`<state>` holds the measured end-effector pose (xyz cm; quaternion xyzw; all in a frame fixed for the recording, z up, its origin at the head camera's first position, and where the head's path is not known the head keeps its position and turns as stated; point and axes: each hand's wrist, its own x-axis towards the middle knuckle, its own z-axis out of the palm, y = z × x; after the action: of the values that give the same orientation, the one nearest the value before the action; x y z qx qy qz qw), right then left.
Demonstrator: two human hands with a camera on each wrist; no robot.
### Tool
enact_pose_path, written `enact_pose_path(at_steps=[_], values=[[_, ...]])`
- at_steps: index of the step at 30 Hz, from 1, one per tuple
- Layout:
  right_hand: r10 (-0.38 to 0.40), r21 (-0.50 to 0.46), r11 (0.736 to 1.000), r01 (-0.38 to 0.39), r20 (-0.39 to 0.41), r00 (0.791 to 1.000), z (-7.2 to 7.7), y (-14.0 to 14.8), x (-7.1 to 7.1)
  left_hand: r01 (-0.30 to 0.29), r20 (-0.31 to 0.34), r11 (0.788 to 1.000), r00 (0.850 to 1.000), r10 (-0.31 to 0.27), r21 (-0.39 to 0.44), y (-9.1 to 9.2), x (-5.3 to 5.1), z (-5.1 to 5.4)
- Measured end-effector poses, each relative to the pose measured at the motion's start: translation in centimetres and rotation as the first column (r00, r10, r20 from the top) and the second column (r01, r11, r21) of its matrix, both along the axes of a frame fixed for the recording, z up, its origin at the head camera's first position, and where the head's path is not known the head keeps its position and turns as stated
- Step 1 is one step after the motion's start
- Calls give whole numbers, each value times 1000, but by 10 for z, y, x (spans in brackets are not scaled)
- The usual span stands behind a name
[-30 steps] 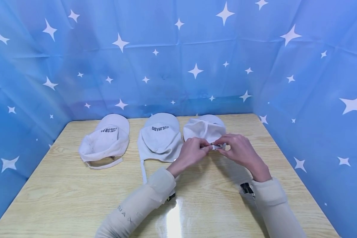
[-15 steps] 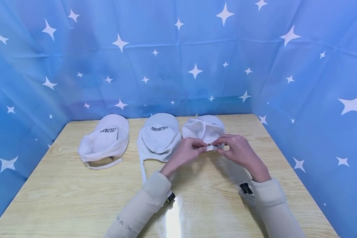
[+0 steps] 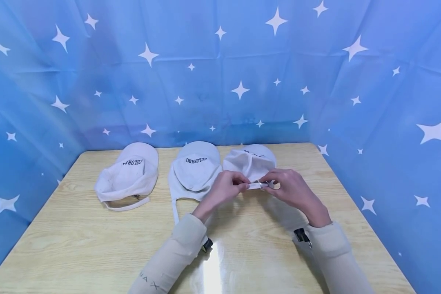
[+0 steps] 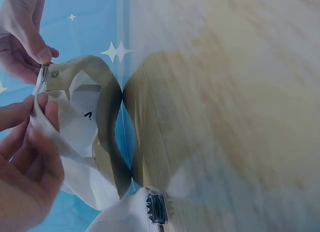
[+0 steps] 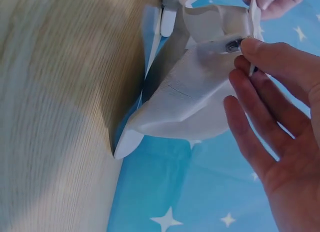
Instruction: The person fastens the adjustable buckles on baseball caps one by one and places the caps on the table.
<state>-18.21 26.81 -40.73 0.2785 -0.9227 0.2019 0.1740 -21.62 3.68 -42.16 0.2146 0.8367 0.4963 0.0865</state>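
Blue curtain [image 3: 206, 41] with white stars, behind one pale wooden tabletop [image 3: 77, 245]. Three white caps in a row near the far edge: left cap [image 3: 130, 179]; middle cap [image 3: 192, 175], marked COLORADO, one loose strap [image 3: 174, 210] trailing forward; right cap [image 3: 246, 163], rear raised off the tabletop between two bare grips. Left grip [image 3: 226, 188] pinching one white back strap [image 3: 254, 186]; right grip [image 3: 292, 188] pinching one metal buckle [image 3: 263, 184] beside it. Two pale sleeves [image 3: 176, 249]. Compared with a second ago: left grip farther left, more strap showing before the buckle; left and middle caps unmoved.
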Motion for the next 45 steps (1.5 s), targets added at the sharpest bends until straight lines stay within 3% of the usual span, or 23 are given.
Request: enact_pose_path(at_steps=[4,17,31,40,45], values=[[-6,2,1000,6,6,1000,1,-1,-1,-23,-25,999,999,22,-34,0,0,1],[-15,57,998,11,65,998,4,-4,-2,-27,-23,999,999,27,-23,0,-2,1],[31,-22,999,-29,86,996,2,-5,-1,-2,-38,999,999,0,-54,2,-1,-1],[45,-7,999,-45,110,993,4,-7,1,-7,-91,993,996,-4,-115,5,2,-1],[69,-37,997,-67,79,994,1,-6,0,-1,-93,998,996,-6,-70,5,2,-2]])
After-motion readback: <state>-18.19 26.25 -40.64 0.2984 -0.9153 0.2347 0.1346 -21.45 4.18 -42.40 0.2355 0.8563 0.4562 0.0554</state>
